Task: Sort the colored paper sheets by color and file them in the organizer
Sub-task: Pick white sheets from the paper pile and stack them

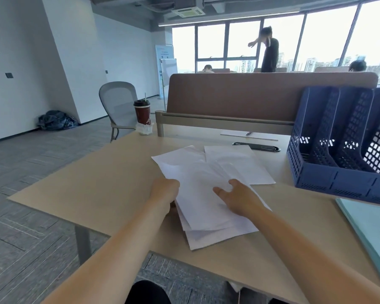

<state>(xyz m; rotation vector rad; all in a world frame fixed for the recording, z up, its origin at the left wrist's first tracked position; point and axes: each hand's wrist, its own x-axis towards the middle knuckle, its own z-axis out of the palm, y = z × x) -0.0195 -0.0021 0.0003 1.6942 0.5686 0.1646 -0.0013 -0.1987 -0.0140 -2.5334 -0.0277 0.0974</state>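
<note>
The person sits at the desk [97, 189] with both forearms reaching forward. The stack [202, 218] of pale sheets lies in the middle of the desk, fanned and uneven, with its near corner close to the front edge.

The left hand [166, 190] grasps the stack's left edge, fingers curled under the paper. This looks like an anchor, so the pile does not slide while the top is worked. The right hand [237, 199] lies flat on the top sheet with fingers spread and straight, pressing rather than pinching. I judge it is set to slide or peel off a sheet.

A loose sheet [239, 163] lies behind the stack and partly under it, towards the organizer [329, 182]. The organizer is blue and stands at the right of the desk with its slots facing the person, within easy reach of the right arm. No paper shows in the slots, though their depths are partly hidden.

Teal sheets [373, 231] lie flat at the right edge, just in front of the organizer. They appear to be a colour already set apart.

The stack reads as white in this light, and I cannot tell any tint.

Sorting appears to be at an early stage — nothing is visibly filed.

A cup [142, 111] stands at the far left corner, well apart from the paper.
</note>
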